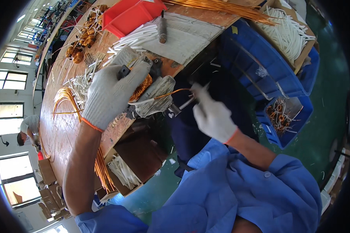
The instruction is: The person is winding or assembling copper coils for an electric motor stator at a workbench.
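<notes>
My left hand (111,87), in a white knit glove with an orange cuff, is closed around a copper-wound ring coil (142,88). The coil sits at a vise with grey padded jaws (157,97) on the bench edge. From the coil a copper wire (171,93), partly covered by a white sleeve (143,102), runs right to the fingertips of my right hand (214,118). That hand, gloved alike, is closed at the wire's end; its fingertips are blurred. Just below the wire is the metal vise handle (186,104). My left fingers hide part of the coil.
Finished coils (85,39), a red bin (130,17), white sleeves (138,37) and a dark cylindrical tool (163,29) lie on the wooden bench (62,132). Blue crates (256,58) stand at right. Below the bench is a box of white tubes (124,171). Another person (29,128) works far left.
</notes>
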`<action>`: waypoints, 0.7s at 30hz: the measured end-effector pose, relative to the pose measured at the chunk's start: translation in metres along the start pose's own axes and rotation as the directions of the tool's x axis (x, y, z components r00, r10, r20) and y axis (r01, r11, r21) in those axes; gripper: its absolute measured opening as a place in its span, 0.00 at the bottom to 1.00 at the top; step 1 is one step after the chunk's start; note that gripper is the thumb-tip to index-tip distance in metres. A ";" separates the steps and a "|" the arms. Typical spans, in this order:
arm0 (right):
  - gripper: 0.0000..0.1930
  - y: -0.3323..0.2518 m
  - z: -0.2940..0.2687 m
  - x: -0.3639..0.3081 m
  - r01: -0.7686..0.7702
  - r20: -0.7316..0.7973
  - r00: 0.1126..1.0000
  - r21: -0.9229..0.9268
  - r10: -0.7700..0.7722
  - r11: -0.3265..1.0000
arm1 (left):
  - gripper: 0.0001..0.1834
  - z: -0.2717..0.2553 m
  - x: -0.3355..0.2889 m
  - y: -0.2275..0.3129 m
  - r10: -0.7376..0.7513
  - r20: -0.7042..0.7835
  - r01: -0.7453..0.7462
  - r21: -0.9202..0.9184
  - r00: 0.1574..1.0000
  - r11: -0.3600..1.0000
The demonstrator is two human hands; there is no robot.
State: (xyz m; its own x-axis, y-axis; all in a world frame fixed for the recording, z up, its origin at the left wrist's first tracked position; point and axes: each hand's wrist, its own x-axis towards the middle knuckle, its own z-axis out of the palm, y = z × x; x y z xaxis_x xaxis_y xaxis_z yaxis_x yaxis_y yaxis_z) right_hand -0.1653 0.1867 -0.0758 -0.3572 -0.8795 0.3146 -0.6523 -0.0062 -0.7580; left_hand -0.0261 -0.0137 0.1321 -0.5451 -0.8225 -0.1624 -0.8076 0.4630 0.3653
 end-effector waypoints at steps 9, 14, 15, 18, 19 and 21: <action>0.33 -0.051 -0.020 0.031 0.437 -0.070 0.892 -0.121 -0.447 0.891 | 0.43 -0.008 -0.012 0.000 0.002 0.046 0.002 -0.102 0.999 0.995; 0.19 0.025 0.024 0.003 -0.104 -0.010 0.995 -0.109 0.104 0.989 | 0.47 0.022 -0.043 -0.020 0.117 -0.267 -0.116 0.020 0.956 0.993; 0.20 0.029 0.043 -0.005 -0.037 -0.086 0.996 -0.013 0.036 0.999 | 0.46 0.025 -0.048 -0.018 0.059 -0.279 -0.061 0.001 0.959 0.998; 0.21 0.035 0.069 -0.022 -0.099 -0.014 0.995 0.174 0.103 0.980 | 0.42 0.034 -0.050 -0.029 -0.041 -0.319 0.038 -0.014 0.947 0.999; 0.21 0.043 0.069 -0.020 -0.157 0.032 0.988 0.240 0.154 0.958 | 0.42 0.029 -0.048 -0.033 0.008 -0.267 -0.008 0.001 0.964 1.000; 0.21 0.034 0.071 -0.017 -0.404 0.214 0.915 0.448 0.343 0.797 | 0.42 0.014 -0.049 -0.041 0.091 -0.165 -0.087 0.034 0.982 0.996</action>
State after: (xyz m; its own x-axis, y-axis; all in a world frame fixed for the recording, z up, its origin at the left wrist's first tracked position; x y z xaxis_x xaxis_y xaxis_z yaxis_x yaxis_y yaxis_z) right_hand -0.1342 0.1675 -0.1479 -0.4075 -0.9083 -0.0947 -0.0761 0.1371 -0.9876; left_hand 0.0312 0.0123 0.1126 -0.5717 -0.8201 0.0249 -0.7645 0.5435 0.3466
